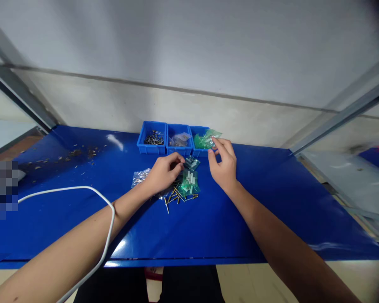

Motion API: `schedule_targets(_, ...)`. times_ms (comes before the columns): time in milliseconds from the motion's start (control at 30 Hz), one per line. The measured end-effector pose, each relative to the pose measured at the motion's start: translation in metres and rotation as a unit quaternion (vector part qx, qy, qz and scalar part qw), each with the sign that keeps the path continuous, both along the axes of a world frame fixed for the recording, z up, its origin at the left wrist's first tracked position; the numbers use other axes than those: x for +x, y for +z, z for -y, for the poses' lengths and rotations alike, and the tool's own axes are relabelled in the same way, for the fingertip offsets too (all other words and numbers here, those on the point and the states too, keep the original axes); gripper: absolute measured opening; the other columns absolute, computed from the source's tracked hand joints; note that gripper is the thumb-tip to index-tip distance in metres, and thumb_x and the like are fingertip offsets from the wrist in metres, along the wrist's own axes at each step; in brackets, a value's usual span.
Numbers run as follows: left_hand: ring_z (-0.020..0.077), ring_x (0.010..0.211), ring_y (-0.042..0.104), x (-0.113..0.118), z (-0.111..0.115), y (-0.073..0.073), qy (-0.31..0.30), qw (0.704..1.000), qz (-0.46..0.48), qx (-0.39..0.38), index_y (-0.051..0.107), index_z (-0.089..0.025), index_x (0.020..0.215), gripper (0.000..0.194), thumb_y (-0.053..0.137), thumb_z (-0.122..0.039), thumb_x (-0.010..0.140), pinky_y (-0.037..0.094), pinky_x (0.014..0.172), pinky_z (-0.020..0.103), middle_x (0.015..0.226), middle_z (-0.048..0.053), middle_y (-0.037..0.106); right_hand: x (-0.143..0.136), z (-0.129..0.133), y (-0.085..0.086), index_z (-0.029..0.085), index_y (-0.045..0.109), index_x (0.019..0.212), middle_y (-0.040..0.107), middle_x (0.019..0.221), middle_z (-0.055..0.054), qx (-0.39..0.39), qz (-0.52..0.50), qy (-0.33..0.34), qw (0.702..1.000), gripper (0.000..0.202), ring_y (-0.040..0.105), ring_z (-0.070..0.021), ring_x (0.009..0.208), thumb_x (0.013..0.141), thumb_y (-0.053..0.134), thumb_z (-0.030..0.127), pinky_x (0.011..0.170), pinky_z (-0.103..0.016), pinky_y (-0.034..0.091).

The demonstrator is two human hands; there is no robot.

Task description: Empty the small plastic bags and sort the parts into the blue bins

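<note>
Left hand pinching small clear packet above loose brass pins on blue surface; right hand open beside green bags in rightmost bin. Most pins still unbagged.

Glossy blue table; plastic bins — brassy metal pins.

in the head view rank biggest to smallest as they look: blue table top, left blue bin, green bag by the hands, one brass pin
1. blue table top
2. left blue bin
3. green bag, nearer the camera, so it may be flattered
4. brass pin
</note>
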State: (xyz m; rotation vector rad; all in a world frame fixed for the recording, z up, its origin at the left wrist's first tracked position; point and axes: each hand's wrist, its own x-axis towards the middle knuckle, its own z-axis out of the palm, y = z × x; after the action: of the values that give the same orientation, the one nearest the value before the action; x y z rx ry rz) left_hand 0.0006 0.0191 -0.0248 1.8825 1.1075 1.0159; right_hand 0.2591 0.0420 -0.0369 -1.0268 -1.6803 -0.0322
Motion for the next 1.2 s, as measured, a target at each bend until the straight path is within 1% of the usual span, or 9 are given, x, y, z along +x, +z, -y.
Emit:
schedule_targets(133,0.0239,0.085,0.077,0.0,0.001,0.003,0.001,0.993,-0.098,0.071,0.074,-0.024,0.112,0.015,0.061,-0.02,0.106,0.06,0.083,0.04,0.099,0.006,0.086,0.006,-0.008,-0.004,0.02,0.077,0.156,0.077,0.141,-0.02,0.01,0.096,-0.024,0.995,0.045,0.075,-0.0372,0.132,0.116,0.056,0.022,0.116,-0.064,0.069)
schedule_targets(200,0.0283,0.098,0.078,-0.001,0.0,0.004,-0.001,0.984,-0.133,0.116,0.075,-0.023,0.111,0.017,0.06,-0.019,0.107,0.062,0.091,0.044,0.105,0.009,0.086,0.007,-0.008,-0.004,0.019,0.077,0.155,0.077,0.144,-0.022,0.004,0.134,-0.019,0.991,0.045,0.074,-0.0375,0.133,0.117,0.053,0.019,0.12,-0.064,0.066)
schedule_targets(300,0.0334,0.116,0.076,-0.001,-0.001,0.004,-0.007,0.972,-0.172,0.161,0.076,-0.021,0.113,0.021,0.056,-0.016,0.108,0.063,0.105,0.051,0.114,0.014,0.085,0.006,-0.007,-0.002,0.022,0.075,0.159,0.076,0.151,-0.02,-0.033,0.171,-0.009,0.985,0.051,0.071,-0.0373,0.137,0.116,0.05,0.014,0.125,-0.066,0.063)
schedule_targets(533,0.0347,0.141,0.071,0.001,0.0,0.004,-0.078,0.951,-0.217,0.207,0.081,-0.014,0.132,0.03,0.056,-0.019,0.116,0.058,0.127,0.055,0.146,0.019,0.08,0.001,-0.004,-0.001,0.018,0.062,0.175,0.06,0.18,-0.022,-0.085,0.194,-0.001,0.977,0.064,0.057,-0.0402,0.163,0.115,0.044,0.011,0.14,-0.071,0.049)
schedule_targets(733,0.0438,0.164,0.058,0.003,0.0,-0.001,-0.13,0.925,-0.276,0.225,0.087,-0.022,0.143,0.039,0.057,-0.037,0.123,0.051,0.135,0.067,0.169,0.022,0.07,-0.002,-0.007,-0.007,0.02,0.062,0.177,0.068,0.176,-0.018,-0.125,0.196,0.039,0.972,0.066,0.059,-0.0353,0.168,0.113,0.045,0.011,0.144,-0.067,0.047)
schedule_targets(867,0.0442,0.161,0.061,0.003,-0.003,-0.007,-0.131,0.912,-0.313,0.23,0.087,-0.033,0.149,0.044,0.056,-0.051,0.124,0.054,0.131,0.068,0.171,0.018,0.069,-0.002,-0.009,-0.011,0.021,0.055,0.181,0.061,0.184,-0.018,-0.115,0.181,0.07,0.974,0.07,0.055,-0.0311,0.174,0.113,0.042,0.008,0.15,-0.066,0.039)
schedule_targets(933,0.0427,0.154,0.066,0.003,-0.004,-0.009,-0.125,0.908,-0.326,0.231,0.086,-0.035,0.15,0.046,0.055,-0.055,0.124,0.057,0.127,0.065,0.17,0.017,0.071,-0.003,-0.008,-0.011,0.021,0.054,0.18,0.058,0.185,-0.019,-0.112,0.17,0.072,0.976,0.07,0.053,-0.0318,0.176,0.113,0.042,0.008,0.15,-0.066,0.04)
schedule_targets(1067,0.0423,0.148,0.071,0.005,-0.003,-0.009,-0.116,0.907,-0.334,0.23,0.084,-0.028,0.153,0.052,0.052,-0.058,0.124,0.058,0.126,0.063,0.17,0.02,0.071,-0.004,-0.005,-0.009,0.023,0.062,0.171,0.062,0.178,-0.02,-0.077,0.135,0.044,0.987,0.063,0.059,-0.0352,0.17,0.112,0.046,0.009,0.142,-0.065,0.051)
schedule_targets(1200,0.0412,0.148,0.073,0.007,-0.002,-0.01,-0.101,0.917,-0.311,0.229,0.078,-0.02,0.157,0.052,0.055,-0.053,0.124,0.057,0.13,0.059,0.169,0.023,0.071,-0.007,0.002,0.0,0.026,0.078,0.144,0.078,0.149,-0.017,0.027,0.101,0.048,0.993,0.045,0.075,-0.0349,0.146,0.11,0.053,0.01,0.136,-0.066,0.058)
